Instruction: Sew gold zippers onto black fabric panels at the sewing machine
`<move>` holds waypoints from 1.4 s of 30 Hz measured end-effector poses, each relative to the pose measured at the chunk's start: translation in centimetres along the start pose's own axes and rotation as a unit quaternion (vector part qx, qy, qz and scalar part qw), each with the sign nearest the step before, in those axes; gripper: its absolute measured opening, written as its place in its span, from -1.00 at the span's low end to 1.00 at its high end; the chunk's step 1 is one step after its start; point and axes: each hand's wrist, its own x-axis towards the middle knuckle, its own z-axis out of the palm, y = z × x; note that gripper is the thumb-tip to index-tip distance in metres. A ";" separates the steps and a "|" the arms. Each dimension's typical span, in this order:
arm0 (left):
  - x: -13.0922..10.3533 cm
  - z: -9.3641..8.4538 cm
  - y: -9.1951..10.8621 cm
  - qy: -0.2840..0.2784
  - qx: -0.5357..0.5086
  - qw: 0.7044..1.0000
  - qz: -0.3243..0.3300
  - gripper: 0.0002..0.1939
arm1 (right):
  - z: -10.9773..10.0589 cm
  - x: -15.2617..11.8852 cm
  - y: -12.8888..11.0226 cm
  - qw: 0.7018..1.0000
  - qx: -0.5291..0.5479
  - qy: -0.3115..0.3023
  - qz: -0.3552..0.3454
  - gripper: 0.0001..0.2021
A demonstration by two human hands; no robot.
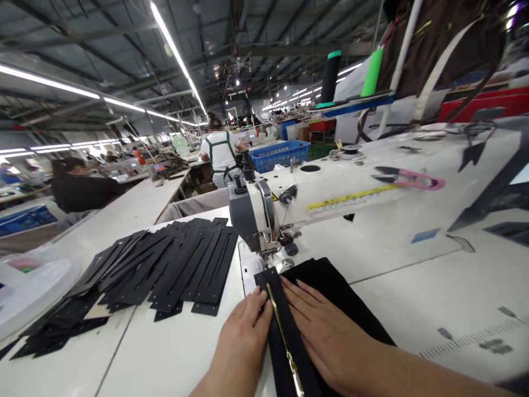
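A black strip with a gold zipper [278, 318] down its middle slot lies lengthwise in front of me, its far end just before the needle area of the sewing machine [270, 242]. My left hand [243, 331] has its thumb and fingers closed at the left edge of this strip, near the far end. Flat along the right edge rests my right hand [318, 325], fingers stretched out and pressing down. Under it spreads a larger black fabric piece [355, 303], partly covered by the hand. The gold zipper pull [292, 366] sits toward the near end.
Black slotted strips [177, 264] lie overlapped in a pile to the left, beside a white round object [37, 292]. Pink-handled thread snips [409, 177] rest on the machine arm. Thread cones [330, 77] stand behind. A blue crate [281, 155] and other people are farther back.
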 end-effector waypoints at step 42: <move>3.3 2.9 -1.5 0.005 -0.022 1.000 -0.005 -0.65 | 0.0 2.2 3.4 0.999 -0.035 -0.025 0.002 -0.48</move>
